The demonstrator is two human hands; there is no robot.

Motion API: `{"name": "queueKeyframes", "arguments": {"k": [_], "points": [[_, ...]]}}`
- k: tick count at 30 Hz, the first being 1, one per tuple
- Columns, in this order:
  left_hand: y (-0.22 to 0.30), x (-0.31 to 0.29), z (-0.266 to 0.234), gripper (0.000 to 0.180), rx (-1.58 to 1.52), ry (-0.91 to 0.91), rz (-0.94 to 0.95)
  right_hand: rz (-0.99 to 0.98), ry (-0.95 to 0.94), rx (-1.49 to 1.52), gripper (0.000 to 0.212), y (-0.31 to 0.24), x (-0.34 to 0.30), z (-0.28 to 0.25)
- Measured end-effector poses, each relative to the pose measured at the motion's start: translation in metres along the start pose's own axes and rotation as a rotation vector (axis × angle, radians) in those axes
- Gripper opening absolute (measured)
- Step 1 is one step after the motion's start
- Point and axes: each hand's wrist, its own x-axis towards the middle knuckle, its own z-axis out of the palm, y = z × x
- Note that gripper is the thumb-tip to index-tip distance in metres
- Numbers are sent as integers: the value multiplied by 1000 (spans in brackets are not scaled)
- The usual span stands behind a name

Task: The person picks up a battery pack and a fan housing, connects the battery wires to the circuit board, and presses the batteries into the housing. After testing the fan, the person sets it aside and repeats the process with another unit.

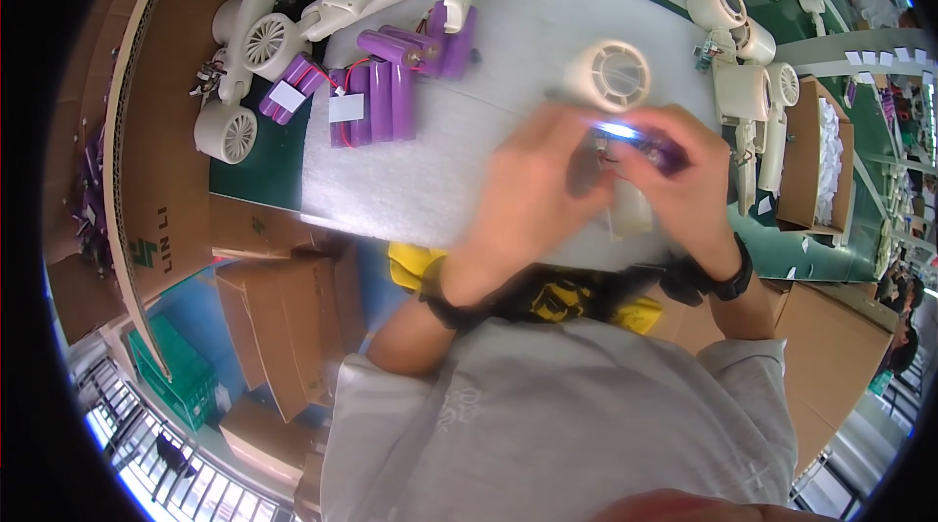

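Observation:
My right hand (679,161) is curled around a purple battery pack (664,153), with its thumb across the near side. A bright glare sits at the pack's left end. My left hand (532,175) is bent inward from the other side, its fingertips meeting that end near some thin wires; motion blur hides what they pinch. Just beyond the hands, a cream-white handheld fan housing (611,75) shows its round, spoked head. Its pale handle (630,214) appears below, between my hands, on the grey mat (440,166).
Purple battery packs (376,102) lie at the mat's left, beside piled white fan housings (269,43). More fan housings (743,87) stand at the right, near a box of white pieces (821,166). A tall cardboard panel (161,131) edges the left side. Cartons (283,322) sit below the bench.

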Motion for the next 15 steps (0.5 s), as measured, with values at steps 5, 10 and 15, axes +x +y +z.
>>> {"name": "queueKeyframes", "arguments": {"k": [5,10,15], "points": [[5,-3,17,44,149,132,69,2,-32,-16,21,1,1,-6],[0,-6,14,43,102,74,-10,2,-39,-40,19,0,2,-10],[0,-4,9,42,71,39,28,-17,-86,-97,18,0,0,-15]]}}
